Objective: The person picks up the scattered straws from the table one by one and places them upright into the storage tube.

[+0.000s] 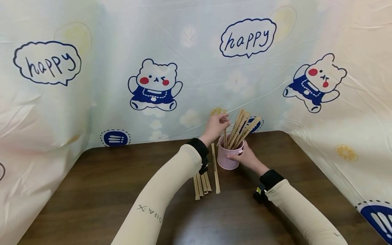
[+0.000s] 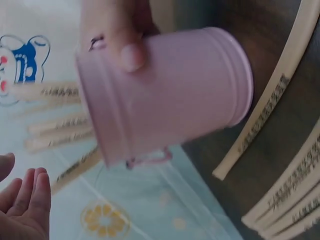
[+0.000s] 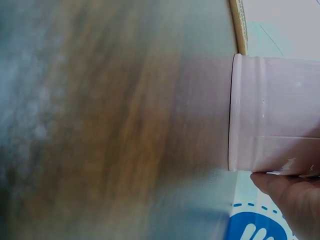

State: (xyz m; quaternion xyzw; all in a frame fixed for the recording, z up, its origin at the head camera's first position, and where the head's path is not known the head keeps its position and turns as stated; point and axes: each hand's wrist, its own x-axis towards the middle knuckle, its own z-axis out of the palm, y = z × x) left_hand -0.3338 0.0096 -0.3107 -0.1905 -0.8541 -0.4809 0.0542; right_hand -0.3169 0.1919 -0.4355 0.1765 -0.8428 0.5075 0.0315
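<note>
A small pink pail (image 1: 228, 158) stands at the table's far side, holding several slim, tan, printed paper-wrapped sticks (image 1: 239, 131) that lean right. My right hand (image 1: 247, 157) grips the pail from its right, the thumb across the front. At the pail's upper left is my left hand (image 1: 216, 126), beside the top of one stick (image 2: 77, 169). In the left wrist view its thumb and bent fingers (image 2: 35, 197) stand apart, and that stick passes behind the fingertips. One loose wrapped stick (image 1: 215, 170) lies left of the pail, and several more (image 1: 201, 185) lie side by side beneath my left forearm.
The brown wooden table (image 1: 116, 190) ends at the back against a pale printed curtain (image 1: 196, 78) with bears and "happy" bubbles. The curtain also hangs at both sides. Dark bands (image 1: 271, 179) with small devices circle both wrists.
</note>
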